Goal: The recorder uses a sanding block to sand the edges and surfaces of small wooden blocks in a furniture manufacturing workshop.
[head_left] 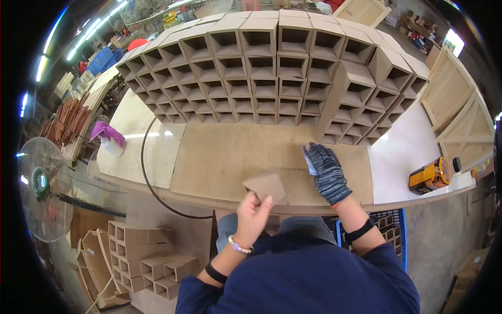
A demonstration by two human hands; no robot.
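Note:
My bare left hand (251,217), with a beaded bracelet at the wrist, pinches a small brown box (266,187) by its near edge, just above the front of the table. The box is tilted and slightly blurred. My right hand (328,175) wears a grey-and-black knit glove and is closed on a thin pale-blue piece (308,161), perhaps cloth or paper, which mostly hides behind the fingers. Beyond both hands rises a wide stack of open-ended brown boxes (277,65), their openings facing me. A shorter column of them (354,81) juts forward on the right.
A black hose (145,157) curves over the table's left part, near a white bottle with purple cloth (111,138). An orange-labelled jar (430,177) lies at the right. Below are more boxes (138,248), a blue crate (402,235) and, far left, a fan (44,183).

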